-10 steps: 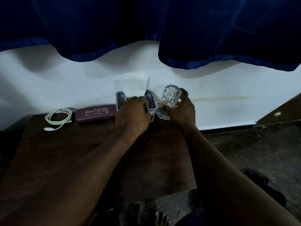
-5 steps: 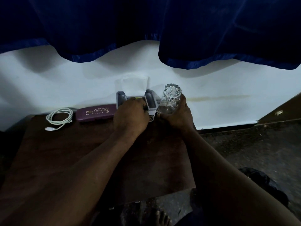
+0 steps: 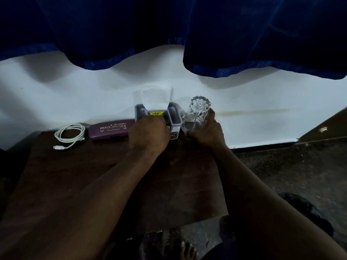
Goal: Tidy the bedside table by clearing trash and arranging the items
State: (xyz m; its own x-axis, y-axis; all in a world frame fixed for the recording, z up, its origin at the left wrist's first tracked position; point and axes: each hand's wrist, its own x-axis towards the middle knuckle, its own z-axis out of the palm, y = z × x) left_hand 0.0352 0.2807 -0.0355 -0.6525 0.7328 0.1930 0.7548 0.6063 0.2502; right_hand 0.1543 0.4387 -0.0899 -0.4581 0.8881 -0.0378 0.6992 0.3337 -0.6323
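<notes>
On the dark wooden bedside table (image 3: 93,184), a clear faceted drinking glass (image 3: 197,114) stands upright at the back right by the wall. My right hand (image 3: 206,132) grips its lower part. My left hand (image 3: 149,135) grips the front of a grey plastic tissue holder (image 3: 175,117) with a yellow price sticker, standing just left of the glass. A white tissue (image 3: 153,97) sticks up from it. A purple spectacle case (image 3: 109,131) lies left of the holder. A coiled white charging cable (image 3: 70,135) lies further left.
A white wall (image 3: 262,102) runs right behind the table, with dark blue curtains (image 3: 169,25) hanging above. Dark speckled floor (image 3: 291,166) lies to the right. My bare foot (image 3: 187,251) shows below the table's front edge.
The glass, tilted and lifted a second ago, now stands upright on the table with my right hand lower on it. My left hand stays on the tissue holder.
</notes>
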